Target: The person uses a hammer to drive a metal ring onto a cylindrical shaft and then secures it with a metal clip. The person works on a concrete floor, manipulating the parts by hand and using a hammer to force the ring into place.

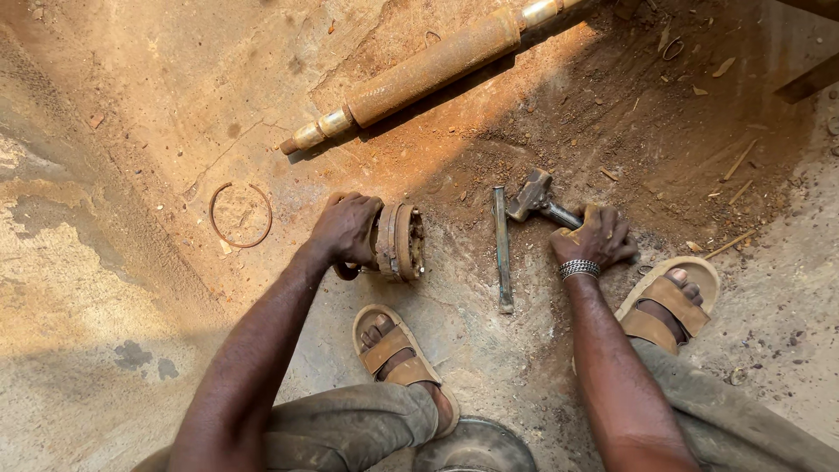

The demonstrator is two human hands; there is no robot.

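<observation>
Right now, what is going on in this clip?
A person crouches on a dirt floor. The left hand grips a rusty round metal hub standing on edge. The right hand holds a steel hammer by its handle. A long grey metal chisel lies between them, untouched.

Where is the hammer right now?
In the head view, the hammer lies on the dirt floor right of centre, its handle under the right hand, just right of the long metal chisel.
</observation>
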